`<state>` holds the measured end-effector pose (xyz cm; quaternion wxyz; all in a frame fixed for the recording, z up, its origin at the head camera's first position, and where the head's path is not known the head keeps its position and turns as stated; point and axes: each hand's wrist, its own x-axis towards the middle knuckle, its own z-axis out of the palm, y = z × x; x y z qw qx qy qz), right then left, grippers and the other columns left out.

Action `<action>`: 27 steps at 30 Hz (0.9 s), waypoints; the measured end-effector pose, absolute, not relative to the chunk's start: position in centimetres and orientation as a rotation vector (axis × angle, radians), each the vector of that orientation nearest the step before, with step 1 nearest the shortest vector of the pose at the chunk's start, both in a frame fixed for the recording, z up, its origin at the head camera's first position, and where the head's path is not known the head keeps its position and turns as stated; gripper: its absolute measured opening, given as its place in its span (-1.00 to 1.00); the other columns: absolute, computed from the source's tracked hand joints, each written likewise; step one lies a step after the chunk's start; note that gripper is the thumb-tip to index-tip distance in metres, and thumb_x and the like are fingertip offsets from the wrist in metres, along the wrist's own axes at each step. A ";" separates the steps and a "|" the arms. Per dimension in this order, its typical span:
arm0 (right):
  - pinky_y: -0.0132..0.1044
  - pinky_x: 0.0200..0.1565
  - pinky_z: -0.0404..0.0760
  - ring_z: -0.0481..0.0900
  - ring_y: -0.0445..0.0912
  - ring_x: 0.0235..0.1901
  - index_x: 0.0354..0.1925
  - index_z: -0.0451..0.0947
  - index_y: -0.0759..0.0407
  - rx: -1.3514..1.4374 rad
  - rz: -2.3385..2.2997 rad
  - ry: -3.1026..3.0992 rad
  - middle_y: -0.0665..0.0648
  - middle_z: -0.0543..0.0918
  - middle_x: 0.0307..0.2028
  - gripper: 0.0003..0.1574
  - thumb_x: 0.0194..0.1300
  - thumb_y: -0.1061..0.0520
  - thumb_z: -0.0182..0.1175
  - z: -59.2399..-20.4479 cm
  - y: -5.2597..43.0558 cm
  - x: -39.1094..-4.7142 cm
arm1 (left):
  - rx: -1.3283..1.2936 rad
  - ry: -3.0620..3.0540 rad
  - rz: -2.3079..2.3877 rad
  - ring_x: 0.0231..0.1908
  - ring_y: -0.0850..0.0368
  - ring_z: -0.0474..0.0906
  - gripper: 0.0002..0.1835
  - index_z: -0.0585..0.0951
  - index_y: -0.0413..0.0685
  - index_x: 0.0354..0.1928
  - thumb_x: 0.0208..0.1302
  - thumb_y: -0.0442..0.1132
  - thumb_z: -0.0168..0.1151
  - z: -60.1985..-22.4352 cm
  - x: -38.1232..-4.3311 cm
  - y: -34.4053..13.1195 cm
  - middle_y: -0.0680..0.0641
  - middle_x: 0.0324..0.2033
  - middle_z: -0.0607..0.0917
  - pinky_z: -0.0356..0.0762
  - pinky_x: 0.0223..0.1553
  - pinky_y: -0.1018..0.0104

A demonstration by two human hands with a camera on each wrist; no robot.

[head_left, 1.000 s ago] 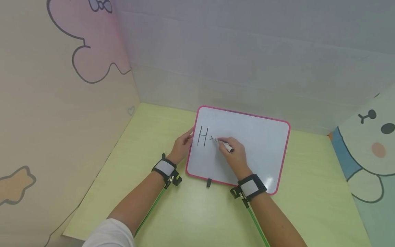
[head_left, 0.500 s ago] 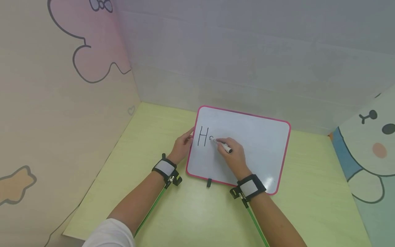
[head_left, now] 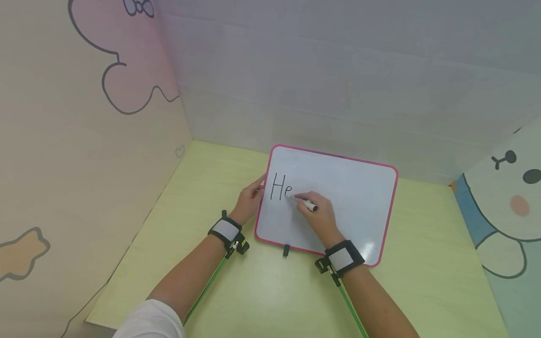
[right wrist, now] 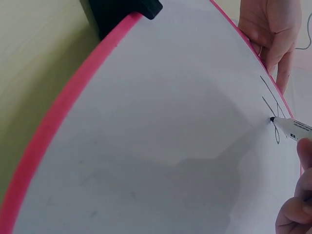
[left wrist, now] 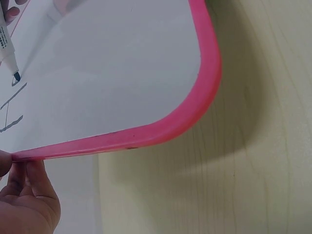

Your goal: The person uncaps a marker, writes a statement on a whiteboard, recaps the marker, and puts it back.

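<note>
Wears a black wristband (head_left: 225,229) at far left. Pinches the pink-rimmed whiteboard (head_left: 359,206), over the pale yellow tabletop (head_left: 262,295), by its left edge between thumb and fingers of the left hand (head_left: 248,202). Has a dark "He" (head_left: 277,186) written beside that edge. Clasps the white marker (head_left: 311,206) in the right hand (head_left: 323,215), fingers curled round it, tip at the tail of the "e".

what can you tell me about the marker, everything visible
The marker is slim and white, seemingly plastic, with small dark printing along its side, a dark rear end and a bare dark tip. The right hand pinches it at a slant, tip apparently touching the whiteboard beside the handwritten H.
</note>
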<state>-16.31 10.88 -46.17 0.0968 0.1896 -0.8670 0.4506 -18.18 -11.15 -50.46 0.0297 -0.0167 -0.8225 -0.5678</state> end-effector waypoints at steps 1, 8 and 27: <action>-0.15 -0.06 0.46 0.51 -0.23 -0.18 -0.20 0.66 0.08 0.559 1.339 -2.573 -0.07 0.64 -0.25 -0.78 0.21 0.10 0.15 -46.2 10.9 -16.3 | -0.053 -2.533 -1.753 -0.21 0.13 0.49 -0.48 0.30 0.13 0.37 0.39 -0.32 -0.07 -50.5 -18.2 -11.2 -0.10 -0.12 0.57 0.49 -0.14 0.25; -0.15 -0.07 0.46 0.51 -0.23 -0.19 -0.23 0.67 0.05 0.548 1.323 -2.581 -0.08 0.64 -0.26 -0.80 0.19 0.10 0.16 -46.3 11.0 -16.2 | -0.053 -2.522 -1.767 -0.20 0.13 0.48 -0.48 0.30 0.14 0.36 0.39 -0.33 -0.07 -50.5 -18.2 -11.2 -0.09 -0.12 0.57 0.49 -0.14 0.25; -0.14 -0.08 0.46 0.51 -0.22 -0.20 -0.26 0.66 0.07 0.515 1.319 -2.577 -0.07 0.64 -0.28 -0.81 0.19 0.11 0.14 -46.3 12.1 -16.2 | -0.085 -2.478 -1.809 -0.18 0.12 0.49 -0.48 0.32 0.13 0.36 0.38 -0.35 -0.08 -50.8 -18.3 -11.2 -0.11 -0.15 0.56 0.49 -0.12 0.23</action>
